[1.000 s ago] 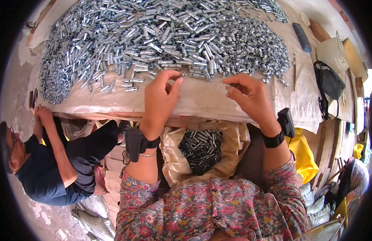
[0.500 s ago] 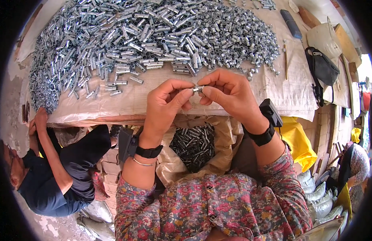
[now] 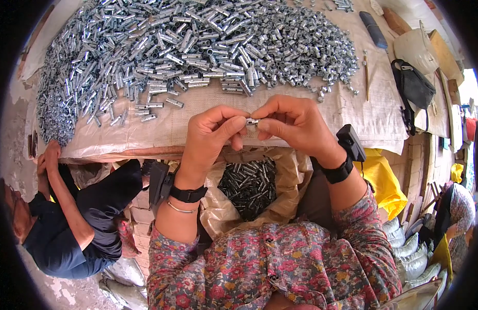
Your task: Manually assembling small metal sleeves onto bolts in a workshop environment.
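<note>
Between the fingertips of both hands is a small shiny metal sleeve, held above the front part of the cloth-covered table. My left hand pinches its left end with thumb and forefinger. At the right end, my right hand grips in the same way, its fingertips covering part of the piece. Beyond my hands lies a broad heap of silvery metal tubes, with shorter metal rings heaped on its right side. Below my wrists, an open sack holds many slim metal pieces.
A co-worker sits at the left, hands at the table's edge by a pile of small parts. A thin rod, a dark case and a black bag lie at the right. Yellow cloth hangs beside my right arm.
Both hands have come slightly down toward me, still pinching the metal sleeve between them. The fingers of my right hand have shifted a little around it.
</note>
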